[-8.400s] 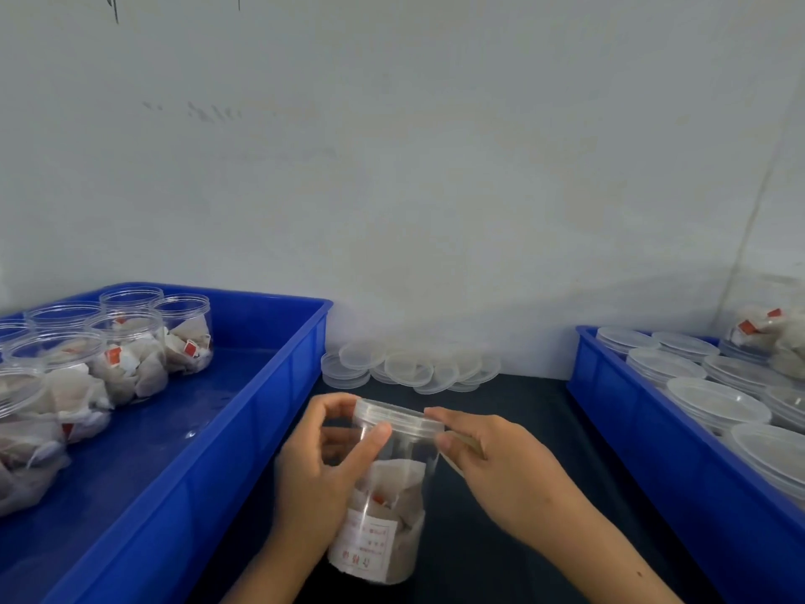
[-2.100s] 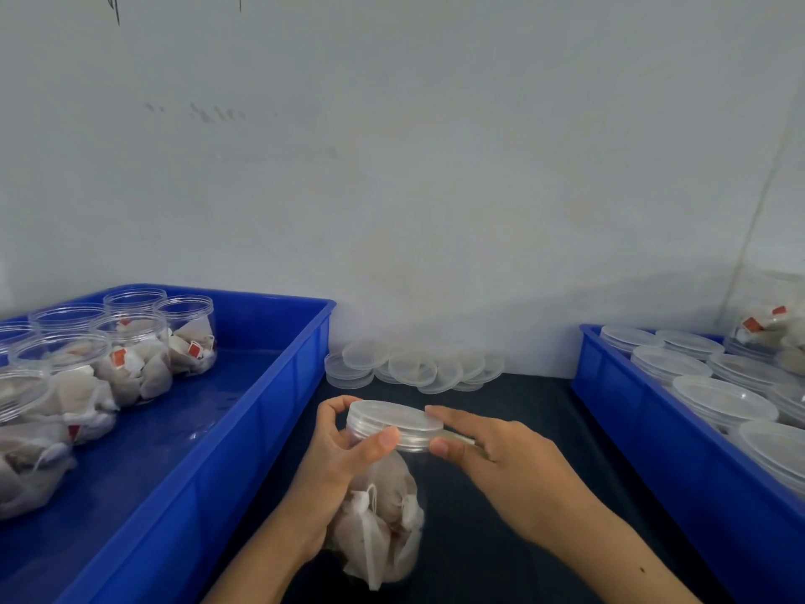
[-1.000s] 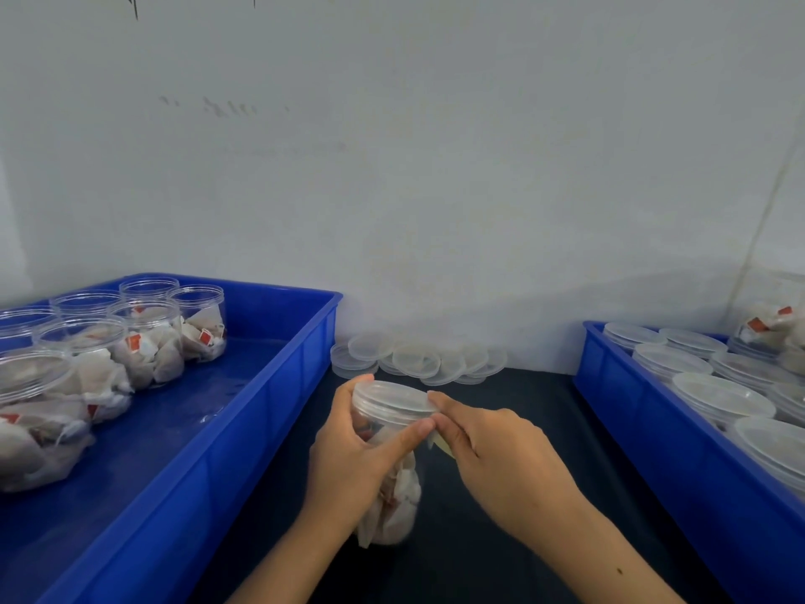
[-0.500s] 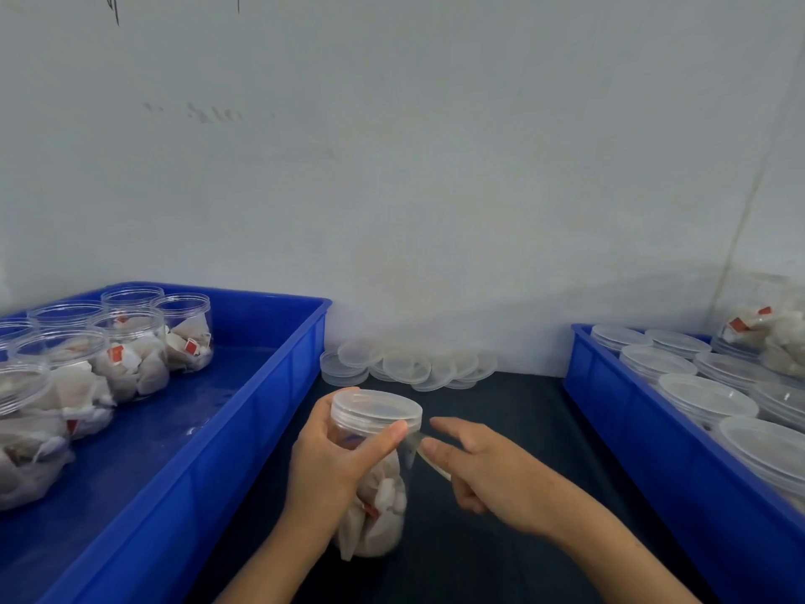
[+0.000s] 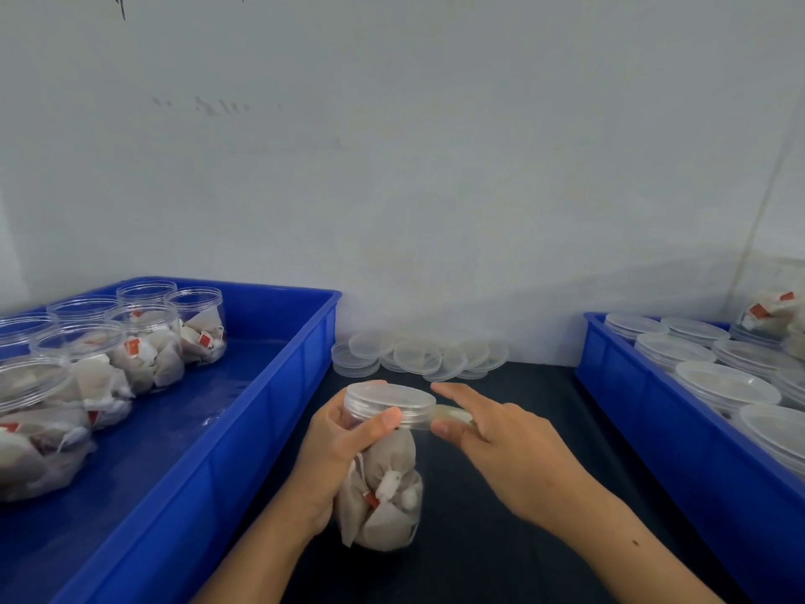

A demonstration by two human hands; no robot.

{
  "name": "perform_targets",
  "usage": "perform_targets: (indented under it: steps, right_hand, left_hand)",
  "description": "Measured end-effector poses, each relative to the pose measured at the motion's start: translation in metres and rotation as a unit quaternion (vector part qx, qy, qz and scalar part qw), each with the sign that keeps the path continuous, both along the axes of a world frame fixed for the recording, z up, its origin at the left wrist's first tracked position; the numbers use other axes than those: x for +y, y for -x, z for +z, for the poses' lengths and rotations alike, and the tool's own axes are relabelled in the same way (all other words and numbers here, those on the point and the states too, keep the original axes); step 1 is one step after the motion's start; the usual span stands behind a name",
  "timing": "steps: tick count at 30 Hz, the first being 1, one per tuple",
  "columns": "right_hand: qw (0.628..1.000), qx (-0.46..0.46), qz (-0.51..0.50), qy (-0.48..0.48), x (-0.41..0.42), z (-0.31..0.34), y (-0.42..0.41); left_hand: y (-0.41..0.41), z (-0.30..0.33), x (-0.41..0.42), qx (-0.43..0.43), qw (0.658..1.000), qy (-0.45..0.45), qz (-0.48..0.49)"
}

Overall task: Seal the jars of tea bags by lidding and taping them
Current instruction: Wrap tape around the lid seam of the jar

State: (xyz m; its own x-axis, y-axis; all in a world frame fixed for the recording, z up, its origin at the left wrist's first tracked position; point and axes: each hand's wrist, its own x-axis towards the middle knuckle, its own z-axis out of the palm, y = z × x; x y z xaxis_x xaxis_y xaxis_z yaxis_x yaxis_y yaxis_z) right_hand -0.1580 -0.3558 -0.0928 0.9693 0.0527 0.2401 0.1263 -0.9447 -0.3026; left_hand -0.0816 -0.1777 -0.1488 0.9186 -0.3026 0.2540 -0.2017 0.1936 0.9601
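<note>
A clear jar (image 5: 383,486) full of tea bags stands on the dark table, capped with a translucent lid (image 5: 390,401). My left hand (image 5: 335,446) grips the jar just under the lid, thumb across its front. My right hand (image 5: 501,446) is beside the lid's right edge and pinches a strip of clear tape (image 5: 451,415) between thumb and fingers, index finger stretched toward the lid. The tape reaches from the lid's rim to my fingers.
A blue tray (image 5: 279,385) on the left holds several open jars of tea bags (image 5: 148,355). Loose lids (image 5: 414,355) lie against the wall behind the jar. A second blue tray (image 5: 618,385) on the right holds several lidded jars (image 5: 723,385).
The jar has turned in my left hand and been lifted slightly closer. My right hand has moved up to the lid's edge, still pulling the tape around the rim.
</note>
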Motion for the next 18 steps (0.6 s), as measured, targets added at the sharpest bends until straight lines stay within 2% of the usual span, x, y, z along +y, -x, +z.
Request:
perform_targets:
  steps: [7, 11, 14, 18]
  right_hand:
    - [0.999, -0.002, 0.020, -0.036, -0.006, -0.007, -0.006]
    - [0.996, -0.002, 0.014, -0.094, -0.005, -0.012, -0.010]
    - [0.996, -0.021, -0.005, -0.089, -0.005, -0.012, -0.010]
    - [0.998, -0.037, -0.002, -0.054, -0.001, -0.011, -0.005]
  left_hand:
    - [0.000, -0.002, 0.002, -0.025, 0.999, -0.003, -0.035]
    - [0.002, -0.001, 0.001, -0.036, 0.999, -0.020, -0.030]
    - [0.006, 0.000, -0.004, -0.071, 0.994, -0.086, 0.022]
    - [0.010, 0.005, -0.007, -0.128, 0.965, -0.193, 0.124]
